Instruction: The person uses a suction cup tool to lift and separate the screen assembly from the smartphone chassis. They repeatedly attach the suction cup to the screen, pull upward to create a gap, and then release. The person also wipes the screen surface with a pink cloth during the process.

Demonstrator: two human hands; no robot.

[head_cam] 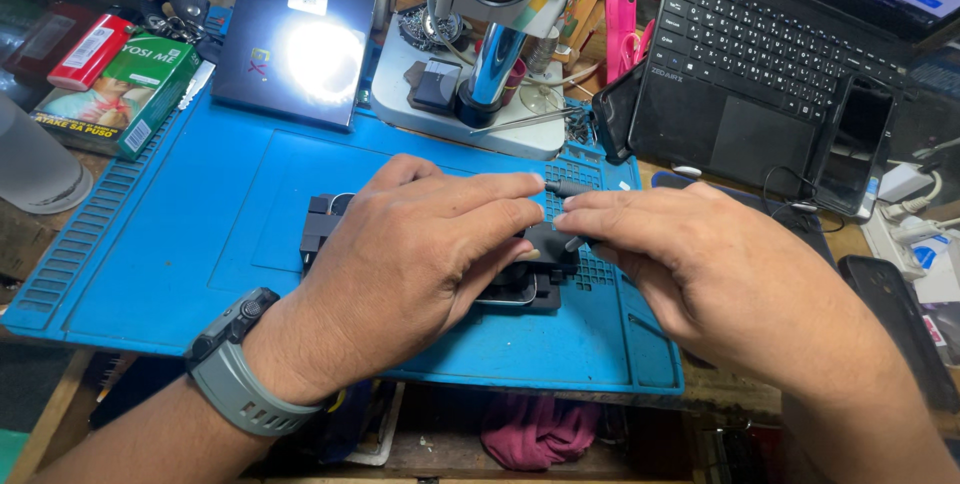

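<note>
My left hand (420, 239) lies palm down over a black clamp fixture (322, 224) that holds a phone (512, 292), of which only a silver edge shows. Its fingers press on the fixture's top. My right hand (690, 259) comes in from the right with fingertips pinched on a small grey tool (568, 188) at the fixture's right end. Both hands rest over a blue work mat (200, 234). A grey watch (235, 369) is on my left wrist. Most of the fixture and phone is hidden under my hands.
A microscope stand (495, 54) on a white base sits behind the mat, beside a dark tablet (300, 34) reflecting a bright lamp. An open laptop (770, 54) with a phone (855, 144) leaning on it is at right. A green box (120, 94) and grey cup (35, 164) are at left.
</note>
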